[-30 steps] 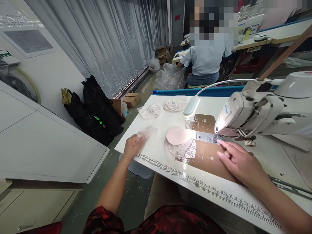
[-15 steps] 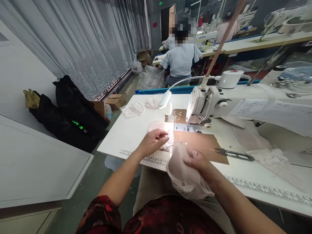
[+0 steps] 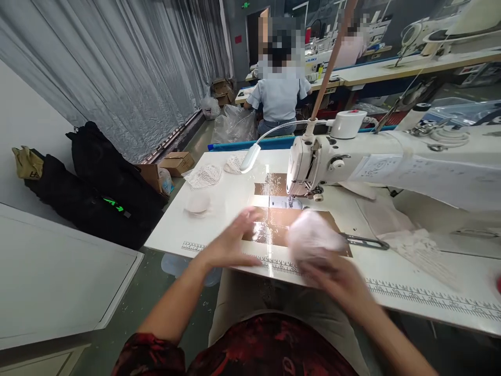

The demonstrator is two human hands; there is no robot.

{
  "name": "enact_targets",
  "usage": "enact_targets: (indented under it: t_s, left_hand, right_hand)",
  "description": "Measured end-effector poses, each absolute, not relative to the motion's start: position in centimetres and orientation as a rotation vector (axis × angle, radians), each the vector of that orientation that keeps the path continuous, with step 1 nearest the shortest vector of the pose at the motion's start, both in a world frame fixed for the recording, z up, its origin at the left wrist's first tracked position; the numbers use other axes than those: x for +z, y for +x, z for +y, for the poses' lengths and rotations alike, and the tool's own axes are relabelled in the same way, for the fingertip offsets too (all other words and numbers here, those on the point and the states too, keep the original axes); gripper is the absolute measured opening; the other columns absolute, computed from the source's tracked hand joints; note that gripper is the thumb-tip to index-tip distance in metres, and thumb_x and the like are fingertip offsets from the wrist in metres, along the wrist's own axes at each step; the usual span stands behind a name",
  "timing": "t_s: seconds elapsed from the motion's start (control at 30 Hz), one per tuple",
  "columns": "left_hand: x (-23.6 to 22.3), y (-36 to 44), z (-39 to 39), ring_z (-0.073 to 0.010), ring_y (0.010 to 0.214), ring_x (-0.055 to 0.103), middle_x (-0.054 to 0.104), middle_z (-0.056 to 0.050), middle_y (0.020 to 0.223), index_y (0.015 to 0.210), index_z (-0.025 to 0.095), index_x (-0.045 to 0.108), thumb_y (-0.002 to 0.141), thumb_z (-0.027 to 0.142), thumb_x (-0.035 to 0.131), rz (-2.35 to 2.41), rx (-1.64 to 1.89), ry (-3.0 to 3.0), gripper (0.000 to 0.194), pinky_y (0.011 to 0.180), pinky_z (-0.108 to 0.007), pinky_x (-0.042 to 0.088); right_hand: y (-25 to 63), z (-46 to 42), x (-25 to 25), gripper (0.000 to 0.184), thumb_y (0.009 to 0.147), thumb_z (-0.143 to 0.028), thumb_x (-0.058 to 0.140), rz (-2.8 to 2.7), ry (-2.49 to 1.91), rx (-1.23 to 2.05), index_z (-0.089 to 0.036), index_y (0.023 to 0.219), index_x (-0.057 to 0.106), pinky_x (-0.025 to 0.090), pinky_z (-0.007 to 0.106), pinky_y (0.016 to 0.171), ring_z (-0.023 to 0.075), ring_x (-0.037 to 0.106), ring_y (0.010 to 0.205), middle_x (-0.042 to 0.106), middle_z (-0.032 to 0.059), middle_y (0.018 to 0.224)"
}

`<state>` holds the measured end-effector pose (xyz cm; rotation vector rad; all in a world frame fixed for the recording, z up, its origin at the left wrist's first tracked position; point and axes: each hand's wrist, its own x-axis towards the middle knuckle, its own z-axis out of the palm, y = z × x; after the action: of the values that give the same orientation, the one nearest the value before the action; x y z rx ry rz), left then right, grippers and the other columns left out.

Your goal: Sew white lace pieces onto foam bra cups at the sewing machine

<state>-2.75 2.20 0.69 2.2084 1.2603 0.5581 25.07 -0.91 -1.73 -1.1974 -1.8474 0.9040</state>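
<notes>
My right hand, smeared by motion, grips a bunched pale pink sheer fabric piece over the table's front edge. My left hand is spread with thumb and fingers apart, holding nothing, left of the fabric at the brown taped patch. Ahead of both hands stands a white sewing machine, its lamp lighting the needle area. A small round pale pink piece lies on the left of the table. Thread snips lie right of the held fabric, their blade tips hidden behind it.
White lace pieces lie at the table's back left. More sheer and lace fabric is spread at the right, under the machine arm. A printed ruler strip runs along the front edge. A co-worker sits beyond the table.
The round pink piece now lies farther left, apart from my left hand. That hand has opened. The fabric in my right hand has come up over the table and is more bunched.
</notes>
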Motion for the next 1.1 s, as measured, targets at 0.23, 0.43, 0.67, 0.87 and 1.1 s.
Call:
enact_targets:
  t_s: [0.23,0.43,0.67,0.87,1.1]
  left_hand:
    - [-0.8,-0.4,0.0,-0.0201,0.089,0.064,0.07,-0.004,0.096,0.105,0.019,0.068,0.082,0.032,0.059,1.271,0.704,1.79,0.027,0.076,-0.028,0.049]
    - [-0.8,0.1,-2.2,-0.0221,0.086,0.064,0.066,-0.01,0.104,0.126,0.02,0.056,0.077,0.063,0.059,0.748,0.712,1.36,0.064,0.077,-0.032,0.051]
    - [-0.4,1.3,-1.5,-0.0158,0.091,0.056,0.047,-0.01,0.13,0.142,0.032,0.035,0.066,0.042,0.077,0.923,0.837,1.42,0.088,0.073,-0.024,0.047]
    - [-2.0,0.3,-1.5,-0.0164,0.084,0.057,0.062,-0.006,0.096,0.113,0.016,0.059,0.066,0.031,0.075,0.843,0.692,1.055,0.052,0.075,-0.025,0.044]
    - [-3.1,0.4,-2.3,-0.0087,0.063,0.049,0.059,0.002,0.067,0.071,0.013,0.06,0.057,0.01,0.064,1.013,0.986,0.816,0.014,0.062,-0.019,0.038]
  right_hand:
    - [23.4,-1.4,0.9,0.004,0.078,-0.024,0.058,-1.802,-1.044,0.618,-0.025,0.077,0.055,0.047,0.028,0.06,0.0172,0.06,0.069,0.062,0.0015,0.074]
    - [23.0,-0.5,-0.7,0.011,0.079,-0.033,0.058,-1.729,-1.231,1.009,-0.023,0.075,0.057,0.046,0.029,0.061,0.0175,0.058,0.068,0.062,0.0013,0.073]
    - [21.7,-0.9,-2.5,0.022,0.07,-0.035,0.071,-1.435,-0.967,1.833,-0.018,0.077,0.059,0.047,0.029,0.065,0.0173,0.055,0.071,0.061,0.0009,0.074]
    - [22.2,-1.0,-2.4,0.034,0.059,-0.023,0.081,-1.082,-1.0,1.768,-0.021,0.068,0.048,0.04,0.02,0.051,0.0097,0.045,0.059,0.052,-0.0047,0.065]
    - [22.3,-0.3,-3.6,0.042,0.056,-0.028,0.084,-0.945,-1.077,1.623,-0.025,0.087,0.056,0.041,0.02,0.053,0.0101,0.049,0.061,0.056,-0.0045,0.072]
